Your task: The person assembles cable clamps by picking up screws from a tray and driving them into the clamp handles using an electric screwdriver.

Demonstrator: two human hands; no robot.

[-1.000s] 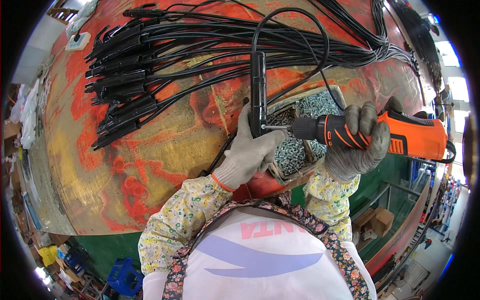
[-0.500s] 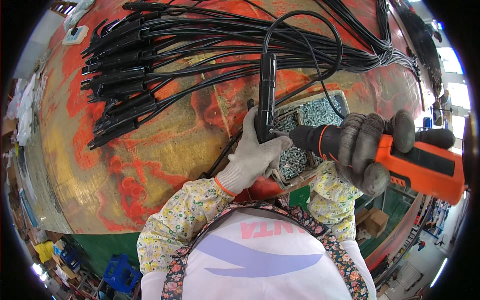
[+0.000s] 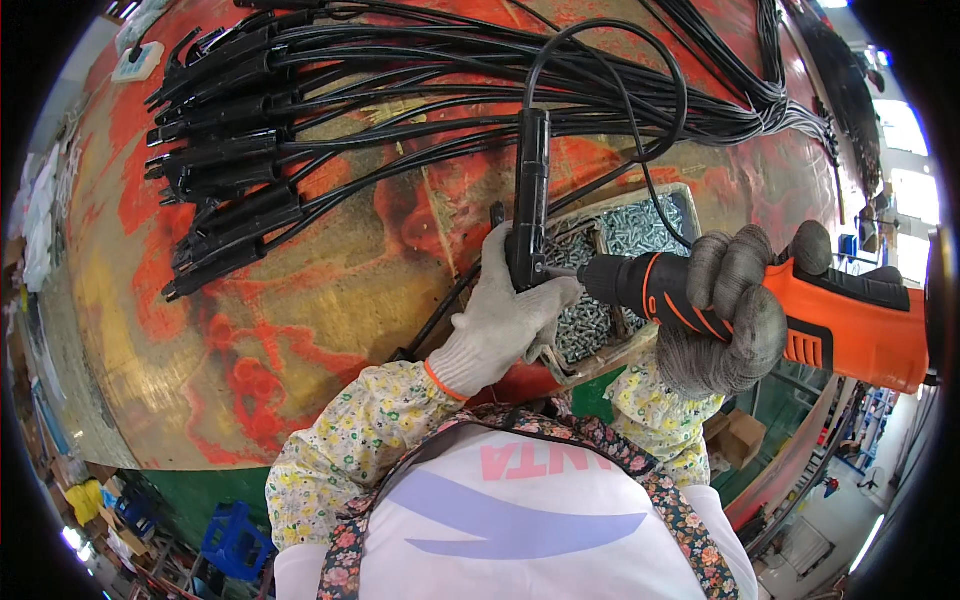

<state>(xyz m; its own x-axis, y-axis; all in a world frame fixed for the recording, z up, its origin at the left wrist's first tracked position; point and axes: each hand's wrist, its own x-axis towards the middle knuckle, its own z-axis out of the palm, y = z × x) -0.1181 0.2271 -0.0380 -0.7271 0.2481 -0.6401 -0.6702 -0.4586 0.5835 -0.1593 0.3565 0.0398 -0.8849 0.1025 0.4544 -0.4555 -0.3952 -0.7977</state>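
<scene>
My left hand [image 3: 490,320], in a white knit glove, is closed round the lower end of a black plastic handle [image 3: 532,175]. The handle stands nearly upright in the picture, and a black cable loops out of its top. In a dark grey glove, my right hand [image 3: 735,315] grips an orange and black power screwdriver [image 3: 860,345], held level. Its thin bit meets the handle's right side near the bottom, by my left fingertips; whether it sits in a screw head is too small to tell. Beneath the tool lies a divided tray [image 3: 690,200] of small silver screws [image 3: 640,228].
Several similar black handles [image 3: 235,150] lie in a row at the far left of the red-stained table [image 3: 310,320]. Their black cables [image 3: 430,90] run right to a tied bundle [image 3: 780,112]. A blue crate [image 3: 237,540] and a cardboard box [image 3: 742,437] stand below the table.
My right hand and the screwdriver have shifted slightly, the tool's rear end rising a little. My left hand still holds the handle, which has barely moved.
</scene>
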